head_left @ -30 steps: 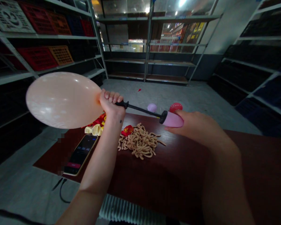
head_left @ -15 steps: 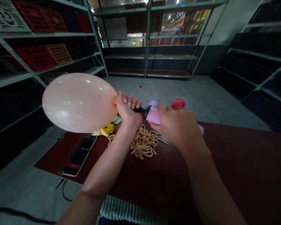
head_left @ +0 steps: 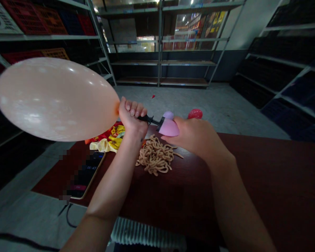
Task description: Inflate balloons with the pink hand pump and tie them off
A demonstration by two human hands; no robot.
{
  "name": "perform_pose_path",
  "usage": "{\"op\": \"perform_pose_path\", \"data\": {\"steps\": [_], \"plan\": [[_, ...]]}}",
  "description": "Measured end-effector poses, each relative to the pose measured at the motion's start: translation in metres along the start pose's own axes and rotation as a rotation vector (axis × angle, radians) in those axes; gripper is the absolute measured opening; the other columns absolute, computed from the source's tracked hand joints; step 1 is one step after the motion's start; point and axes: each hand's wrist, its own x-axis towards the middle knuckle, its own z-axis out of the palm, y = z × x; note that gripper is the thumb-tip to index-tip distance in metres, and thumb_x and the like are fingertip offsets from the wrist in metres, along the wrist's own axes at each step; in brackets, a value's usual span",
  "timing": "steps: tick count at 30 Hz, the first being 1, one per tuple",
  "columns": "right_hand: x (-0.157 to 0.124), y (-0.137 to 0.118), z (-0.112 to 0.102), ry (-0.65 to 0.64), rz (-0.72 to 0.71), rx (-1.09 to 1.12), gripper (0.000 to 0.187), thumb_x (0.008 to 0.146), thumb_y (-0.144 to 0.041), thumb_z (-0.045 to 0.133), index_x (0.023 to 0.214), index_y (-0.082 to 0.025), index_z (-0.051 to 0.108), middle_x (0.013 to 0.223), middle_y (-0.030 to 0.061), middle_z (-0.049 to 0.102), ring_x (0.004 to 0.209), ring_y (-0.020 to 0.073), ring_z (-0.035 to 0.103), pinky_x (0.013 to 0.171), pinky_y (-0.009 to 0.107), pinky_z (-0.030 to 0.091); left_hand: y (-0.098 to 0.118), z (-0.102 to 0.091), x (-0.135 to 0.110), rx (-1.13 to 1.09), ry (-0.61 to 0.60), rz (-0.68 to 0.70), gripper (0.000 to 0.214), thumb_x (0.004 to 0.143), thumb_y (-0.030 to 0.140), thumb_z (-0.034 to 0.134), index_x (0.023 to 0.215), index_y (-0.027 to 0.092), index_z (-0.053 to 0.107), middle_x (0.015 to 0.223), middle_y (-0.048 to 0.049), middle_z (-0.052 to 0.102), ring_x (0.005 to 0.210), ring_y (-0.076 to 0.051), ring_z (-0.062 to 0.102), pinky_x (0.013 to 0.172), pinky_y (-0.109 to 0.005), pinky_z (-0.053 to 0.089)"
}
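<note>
My left hand [head_left: 132, 113] is closed around the neck of a large peach balloon [head_left: 57, 99] and the black end of a hand balloon pump [head_left: 169, 127]. The inflated balloon hangs in the air to the left. My right hand [head_left: 199, 138] grips the pump's pink body, most of which its fingers hide. A black rod shows between the two hands. Below them a heap of beige cord-like strands [head_left: 156, 157] lies on the table. Limp yellow and red balloons [head_left: 107, 140] are piled beside my left forearm, partly under the big balloon.
On the dark red table [head_left: 273, 182] a phone [head_left: 88, 175] lies near the left edge. A red balloon [head_left: 195, 113] and a small lilac balloon [head_left: 168, 115] show beyond my right hand. Metal shelving [head_left: 160, 63] stands behind; crates [head_left: 26, 17] fill the left shelves.
The peach balloon has grown and reaches farther left. My hands are farther apart, with more of the black rod showing between them. The view has shifted slightly.
</note>
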Motion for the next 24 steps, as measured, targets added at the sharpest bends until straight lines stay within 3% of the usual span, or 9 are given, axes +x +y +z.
{"op": "perform_pose_path", "data": {"steps": [5, 12, 16, 21, 24], "plan": [[0.001, 0.021, 0.000, -0.099, 0.017, 0.021, 0.051, 0.080, -0.069, 0.052, 0.097, -0.022, 0.066, 0.086, 0.0084, 0.072, 0.071, 0.0226, 0.062, 0.057, 0.030, 0.030, 0.017, -0.010, 0.015, 0.022, 0.021, 0.063, 0.054, 0.100, 0.029, 0.049, 0.055, 0.019, 0.019, 0.042, 0.0076, 0.018, 0.033, -0.007, 0.020, 0.037, -0.021, 0.023], [-0.001, 0.037, -0.002, -0.140, 0.071, 0.028, 0.051, 0.079, -0.064, 0.057, 0.109, -0.024, 0.065, 0.088, 0.0060, 0.072, 0.072, 0.0224, 0.063, 0.057, 0.030, 0.033, 0.042, -0.024, 0.032, -0.077, 0.044, 0.153, 0.050, 0.100, 0.022, 0.042, 0.054, 0.020, 0.023, 0.041, 0.0065, 0.021, 0.032, -0.008, 0.021, 0.037, -0.022, 0.023], [-0.003, 0.031, -0.007, -0.072, 0.039, -0.053, 0.047, 0.084, -0.060, 0.054, 0.112, -0.023, 0.063, 0.093, 0.0082, 0.073, 0.076, 0.0254, 0.065, 0.058, 0.032, 0.035, 0.046, -0.020, 0.029, -0.103, 0.102, 0.167, 0.049, 0.102, 0.020, 0.035, 0.055, 0.019, 0.023, 0.042, 0.0065, 0.019, 0.032, -0.007, 0.020, 0.038, -0.021, 0.021], [-0.001, 0.013, -0.007, 0.018, 0.027, -0.216, 0.042, 0.090, -0.050, 0.050, 0.110, -0.015, 0.061, 0.098, 0.0155, 0.072, 0.074, 0.0279, 0.066, 0.056, 0.033, 0.033, 0.044, -0.014, 0.023, -0.067, 0.060, 0.209, 0.052, 0.100, 0.025, 0.048, 0.054, 0.020, 0.024, 0.043, 0.0070, 0.018, 0.034, -0.007, 0.019, 0.038, -0.022, 0.021], [0.002, 0.003, -0.005, 0.031, 0.012, -0.246, 0.041, 0.089, -0.049, 0.050, 0.107, -0.013, 0.061, 0.093, 0.0165, 0.072, 0.072, 0.0279, 0.066, 0.056, 0.033, 0.032, 0.036, -0.008, 0.016, -0.047, 0.085, 0.194, 0.053, 0.101, 0.029, 0.047, 0.054, 0.019, 0.024, 0.043, 0.0072, 0.018, 0.034, -0.007, 0.019, 0.038, -0.021, 0.022]]}}
